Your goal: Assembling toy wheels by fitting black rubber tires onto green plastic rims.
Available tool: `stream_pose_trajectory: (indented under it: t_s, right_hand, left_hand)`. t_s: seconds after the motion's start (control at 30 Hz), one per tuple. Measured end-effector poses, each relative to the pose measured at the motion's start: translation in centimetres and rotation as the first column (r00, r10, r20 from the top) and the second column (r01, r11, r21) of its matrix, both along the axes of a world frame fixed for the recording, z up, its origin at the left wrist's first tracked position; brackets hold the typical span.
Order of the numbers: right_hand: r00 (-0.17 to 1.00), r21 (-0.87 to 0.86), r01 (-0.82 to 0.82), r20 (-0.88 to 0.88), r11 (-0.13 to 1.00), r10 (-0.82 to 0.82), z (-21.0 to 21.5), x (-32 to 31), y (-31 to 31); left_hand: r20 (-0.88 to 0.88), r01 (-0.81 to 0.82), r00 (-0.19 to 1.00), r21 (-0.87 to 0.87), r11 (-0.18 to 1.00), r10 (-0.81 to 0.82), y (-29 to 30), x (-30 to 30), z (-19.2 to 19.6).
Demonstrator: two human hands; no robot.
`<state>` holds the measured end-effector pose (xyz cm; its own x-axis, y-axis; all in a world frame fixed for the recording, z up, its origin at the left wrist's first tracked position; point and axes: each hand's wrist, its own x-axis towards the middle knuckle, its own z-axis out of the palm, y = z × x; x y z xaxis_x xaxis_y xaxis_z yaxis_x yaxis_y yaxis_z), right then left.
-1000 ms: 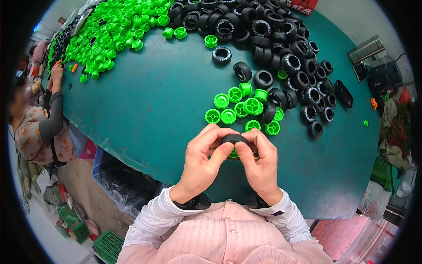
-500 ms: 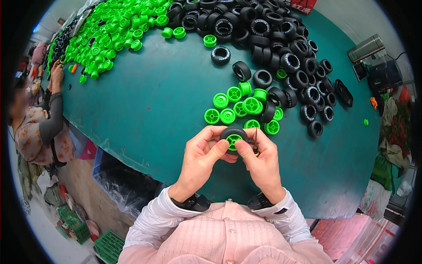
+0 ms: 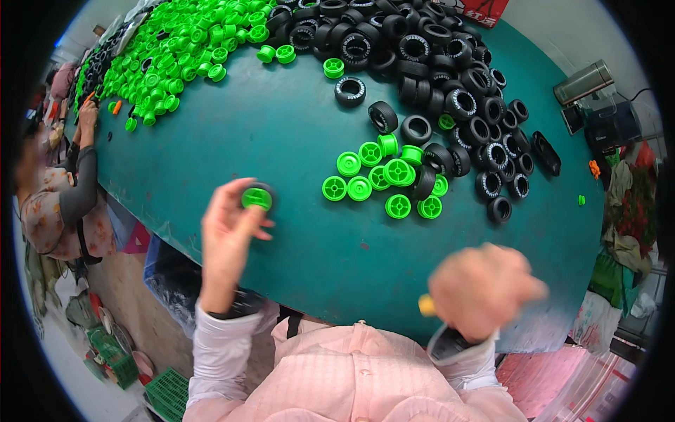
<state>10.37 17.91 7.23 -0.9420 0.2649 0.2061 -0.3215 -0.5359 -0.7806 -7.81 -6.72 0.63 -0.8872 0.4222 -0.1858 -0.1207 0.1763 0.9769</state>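
My left hand is closed on a toy wheel, a green rim inside a black tire, held over the table's left part. My right hand, smeared by motion, is at the near right with a yellow-handled tool in it; only the yellow end sticks out. Several loose green rims lie in a cluster ahead, between the hands. Black tires lie behind and right of that cluster, some touching it.
A large heap of green rims covers the far left of the green table, and a heap of black tires the far right. A metal flask stands at the right edge. Another person works at the left side.
My hands were together on the wheel and have parted. My left hand carried the wheel leftward; my right hand swung right and nearer with the yellow-handled tool.
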Motion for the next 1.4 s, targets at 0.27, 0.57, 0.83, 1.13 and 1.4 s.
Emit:
stream_pose_trajectory:
  t_s: [0.27, 0.57, 0.83, 1.13, 1.4]
  right_hand:
    - [0.829, -0.405, -0.482, -0.497, 0.777, 0.255, 9.4, 2.4, -0.5]
    - [0.618, -0.251, -0.658, -0.718, 0.710, 0.319, 7.8, -0.2, 0.0]
    - [0.992, -0.029, -0.054, -0.116, 0.998, 0.051, 4.1, 1.2, 1.1]
    - [0.864, 0.886, 0.111, 0.138, 0.451, -0.484, -4.7, -1.9, -1.4]
    - [0.744, 0.862, 0.065, 0.294, 0.503, -0.600, -5.6, 0.7, 0.9]
  left_hand:
    - [-0.430, -0.311, 0.903, -0.644, 0.699, 0.006, -10.8, -5.4, -2.2]
    - [-0.547, 0.080, 0.696, -0.585, 0.807, -0.466, 5.5, -0.2, 2.7]
    - [-0.194, 0.330, 0.874, -0.434, 0.838, -0.445, 7.8, -0.2, 0.2]
    - [0.445, 0.374, 0.726, 0.385, 0.844, -0.525, 8.6, 2.9, 1.9]
    - [-0.736, 0.245, 0.471, -0.421, 0.874, -0.486, 14.0, 1.7, 1.6]
